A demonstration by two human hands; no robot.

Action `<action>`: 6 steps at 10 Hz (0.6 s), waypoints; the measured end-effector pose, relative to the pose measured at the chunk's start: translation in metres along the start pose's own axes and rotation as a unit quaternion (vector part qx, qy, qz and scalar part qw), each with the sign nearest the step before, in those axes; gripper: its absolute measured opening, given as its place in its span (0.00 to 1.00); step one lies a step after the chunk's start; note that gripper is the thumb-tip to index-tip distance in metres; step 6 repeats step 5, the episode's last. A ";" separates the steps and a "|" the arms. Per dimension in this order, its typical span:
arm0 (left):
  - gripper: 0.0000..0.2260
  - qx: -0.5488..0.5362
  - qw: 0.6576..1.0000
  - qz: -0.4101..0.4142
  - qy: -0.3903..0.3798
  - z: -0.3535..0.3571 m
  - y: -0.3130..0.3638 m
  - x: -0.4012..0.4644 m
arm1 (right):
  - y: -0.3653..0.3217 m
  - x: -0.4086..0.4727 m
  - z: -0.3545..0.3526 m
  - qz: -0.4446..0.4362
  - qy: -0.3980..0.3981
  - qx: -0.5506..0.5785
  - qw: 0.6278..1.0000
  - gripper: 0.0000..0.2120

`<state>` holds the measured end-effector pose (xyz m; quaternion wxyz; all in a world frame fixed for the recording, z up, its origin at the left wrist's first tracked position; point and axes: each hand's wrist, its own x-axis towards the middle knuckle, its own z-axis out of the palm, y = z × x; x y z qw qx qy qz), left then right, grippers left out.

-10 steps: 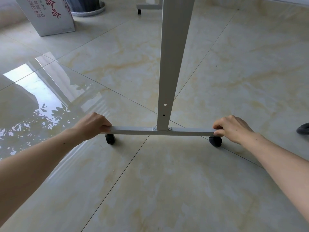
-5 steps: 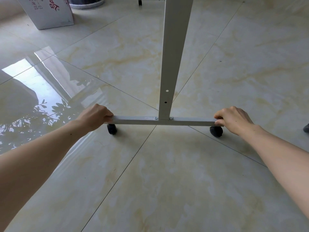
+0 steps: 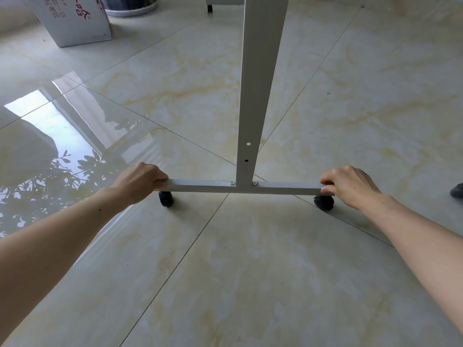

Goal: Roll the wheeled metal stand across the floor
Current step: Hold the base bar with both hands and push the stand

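Two hands are on the job: our left hand [image 3: 141, 180] has its fingers [image 3: 160, 182] curled tight over the left end of the stand's base bar [image 3: 240, 187], and our right hand [image 3: 349, 185] is clamped the same way on the right end. We see the wheeled metal stand [image 3: 260, 96] upright on the tiled floor [image 3: 250, 271], its post rising from the middle of the bar and a black caster under each end, the left caster [image 3: 165, 198] and the right caster [image 3: 324, 202] both touching the tiles. We judge the grip is settled and the rolling is in hand, though no goal spot is marked, so we cannot say how much travel is left. Open floor lies ahead; a cardboard box [image 3: 72, 18] stands well apart at the far left.
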<state>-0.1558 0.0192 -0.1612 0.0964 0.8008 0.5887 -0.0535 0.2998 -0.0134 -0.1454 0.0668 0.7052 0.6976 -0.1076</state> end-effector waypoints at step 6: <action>0.09 -0.067 0.997 -0.017 0.041 0.009 -0.005 -0.009 | 0.003 -0.020 0.000 0.011 -0.007 0.027 1.000 0.03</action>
